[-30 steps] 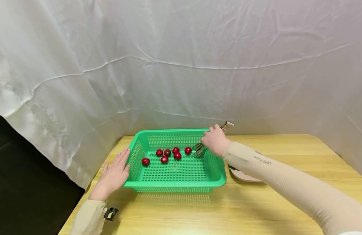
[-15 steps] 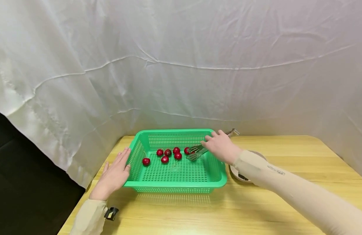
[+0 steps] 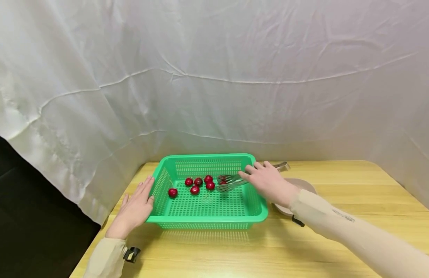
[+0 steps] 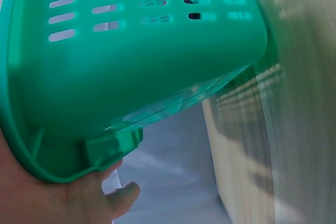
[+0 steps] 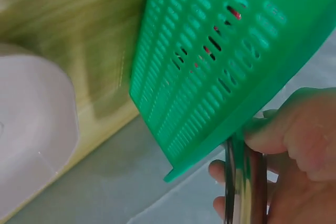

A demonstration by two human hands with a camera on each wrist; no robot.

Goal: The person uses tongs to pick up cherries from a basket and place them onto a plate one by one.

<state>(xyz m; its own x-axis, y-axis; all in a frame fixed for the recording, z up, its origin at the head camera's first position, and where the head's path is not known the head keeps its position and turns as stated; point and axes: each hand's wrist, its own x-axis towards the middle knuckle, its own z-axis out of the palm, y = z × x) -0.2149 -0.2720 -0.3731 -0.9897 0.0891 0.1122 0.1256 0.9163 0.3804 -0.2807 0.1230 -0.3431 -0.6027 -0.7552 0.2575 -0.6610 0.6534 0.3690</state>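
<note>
Long beige fabric sleeves [image 3: 343, 227], bare left hand [image 3: 133, 208], bare right hand [image 3: 271, 183]
Faint dark lettering [image 3: 344, 215] on the right sleeve; small black block-shaped device [image 3: 131, 255] at each wrist.

On a wood-grain tabletop [image 3: 207, 256], the left hand [image 3: 133, 208] rests with its fingers extended along the left rim of a green perforated basket [image 3: 207, 219], while the right hand [image 3: 270, 184] holds metal tongs [image 3: 235, 183] that slant down over the basket's right side. Inside, five red cherries [image 3: 195, 190] lie in a loose cluster, another cherry [image 3: 172, 192] sits apart near the left wall, and one more shows partly hidden at the tongs' tips, though whether they pinch it is unclear. A pale bowl [image 3: 303, 185], partly covered by the right forearm, stands just right of the basket, and whitish cloth [image 3: 214, 58] hangs behind.
</note>
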